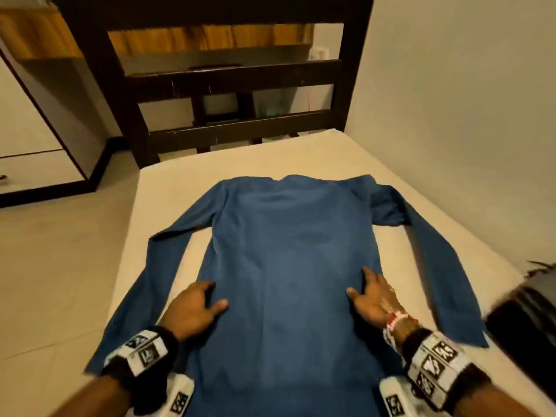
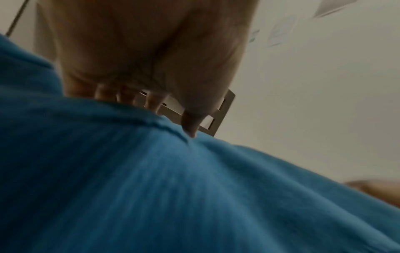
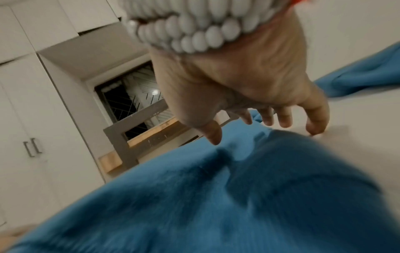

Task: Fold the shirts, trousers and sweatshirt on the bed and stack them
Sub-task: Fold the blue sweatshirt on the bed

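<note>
A blue long-sleeved shirt lies flat on the cream bed, collar toward the headboard and both sleeves spread outward. My left hand rests on the shirt's left edge near the waist, fingers spread and relaxed. My right hand presses flat on the right edge at the same height. In the left wrist view the left hand hovers over the blue shirt, thumb tip touching it. The right wrist view has the right hand with spread fingers touching the shirt.
A dark wooden headboard stands at the bed's far end. A dark pile of clothing sits at the bed's right edge. The wall runs along the right, white wardrobe doors on the left, and tiled floor beside the bed.
</note>
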